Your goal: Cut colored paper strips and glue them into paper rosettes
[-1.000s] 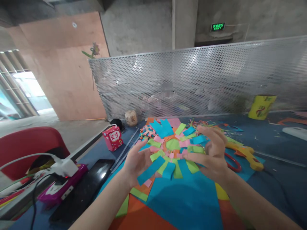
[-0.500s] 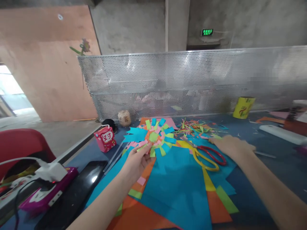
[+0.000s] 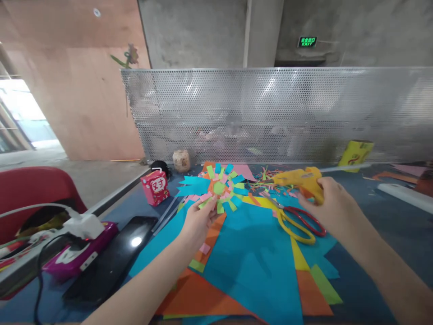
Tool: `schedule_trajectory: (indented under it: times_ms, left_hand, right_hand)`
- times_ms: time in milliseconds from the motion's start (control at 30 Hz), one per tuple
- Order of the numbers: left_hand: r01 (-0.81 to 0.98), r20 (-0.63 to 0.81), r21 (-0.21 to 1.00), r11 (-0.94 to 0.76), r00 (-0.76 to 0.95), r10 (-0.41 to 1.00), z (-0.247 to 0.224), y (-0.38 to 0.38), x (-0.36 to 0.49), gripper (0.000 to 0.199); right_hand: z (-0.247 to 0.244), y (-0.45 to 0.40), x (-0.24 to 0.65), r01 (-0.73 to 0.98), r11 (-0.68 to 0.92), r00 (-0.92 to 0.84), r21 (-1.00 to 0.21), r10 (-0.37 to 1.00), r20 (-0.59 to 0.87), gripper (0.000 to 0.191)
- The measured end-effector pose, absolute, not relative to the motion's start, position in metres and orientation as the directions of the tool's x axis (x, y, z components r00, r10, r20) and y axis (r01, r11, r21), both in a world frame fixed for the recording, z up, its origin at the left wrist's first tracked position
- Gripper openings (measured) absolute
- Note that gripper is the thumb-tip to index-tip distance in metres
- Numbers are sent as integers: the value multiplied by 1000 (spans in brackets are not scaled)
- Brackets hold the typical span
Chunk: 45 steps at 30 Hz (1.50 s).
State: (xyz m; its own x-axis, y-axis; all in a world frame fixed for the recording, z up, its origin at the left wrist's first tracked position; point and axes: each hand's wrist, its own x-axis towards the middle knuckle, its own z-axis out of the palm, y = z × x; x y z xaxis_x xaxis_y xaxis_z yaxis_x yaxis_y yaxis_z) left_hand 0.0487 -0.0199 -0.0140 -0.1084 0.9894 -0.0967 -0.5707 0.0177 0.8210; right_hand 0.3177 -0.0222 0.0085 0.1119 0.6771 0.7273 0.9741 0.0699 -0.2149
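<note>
Between the fingers of my left hand (image 3: pixel 199 221) is a round paper flower (image 3: pixel 219 188), with a lime centre, pink and orange inner rings and blue and green petals. My right hand (image 3: pixel 329 198) is wrapped round the handle of a yellow hot glue gun (image 3: pixel 299 180), its nozzle pointing left toward the flower, still apart from it. A clear glue stick (image 3: pixel 348 168) sticks out of the gun's back. Below the gun lie scissors (image 3: pixel 297 221) with red and yellow handles, on blue paper sheets (image 3: pixel 253 257).
Paper shreds (image 3: pixel 265 176) lie behind the flower. At left are a pink box (image 3: pixel 155 187), a black phone (image 3: pixel 111 259) and a purple power strip (image 3: pixel 81 253) with a white plug. A yellow carton (image 3: pixel 356 155) stands at right before the perforated metal screen (image 3: pixel 219 99).
My right hand has lifted the glue gun off the table and turned its nozzle leftward. My left hand keeps hold of the flower. The whole view has shifted slightly.
</note>
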Motion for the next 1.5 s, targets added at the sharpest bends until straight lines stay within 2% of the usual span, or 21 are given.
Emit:
schedule_trajectory:
  times_ms: [67, 133, 233, 333, 700, 833, 1000, 1167, 1400, 1500]
  left_hand:
    - [-565, -83, 825, 14, -96, 992, -15, -21, 49, 24]
    - [-557, -74, 831, 11, -91, 993, -15, -21, 49, 27]
    - [-548, -74, 837, 8, -97, 993, -16, -21, 48, 29]
    - [-548, -72, 836, 4, -104, 992, -15, -21, 48, 27]
    - [-545, -52, 838, -15, -107, 993, -16, -20, 47, 25]
    - [-550, -36, 834, -31, -111, 993, -17, -19, 45, 27]
    - [-562, -36, 826, -43, -129, 991, -18, -18, 45, 27]
    - [-565, -53, 824, -38, -144, 988, -19, -15, 46, 22]
    - [-557, -62, 830, -24, -135, 989, -18, -17, 45, 17]
    - [-554, -64, 832, -20, -131, 989, -18, -18, 45, 18]
  right_hand:
    - [11, -35, 290, 969, 243, -85, -49, 511, 855, 30]
    - [11, -43, 268, 945, 312, -224, 97, 403, 887, 23]
    - [6, -48, 250, 907, 320, -376, 272, 330, 866, 16]
    - [0, -47, 245, 889, 305, -432, 341, 317, 844, 13]
    - [-2, -50, 246, 871, 329, -467, 364, 329, 820, 9]
    - [-3, -52, 246, 872, 345, -466, 347, 372, 803, 9]
    - [-4, -53, 248, 878, 333, -452, 344, 334, 827, 10]
    - [-8, -57, 247, 883, 333, -453, 331, 423, 785, 11]
    - [-4, -54, 245, 882, 370, -441, 292, 426, 790, 13]
    - [-1, -52, 241, 882, 351, -450, 314, 433, 781, 13]
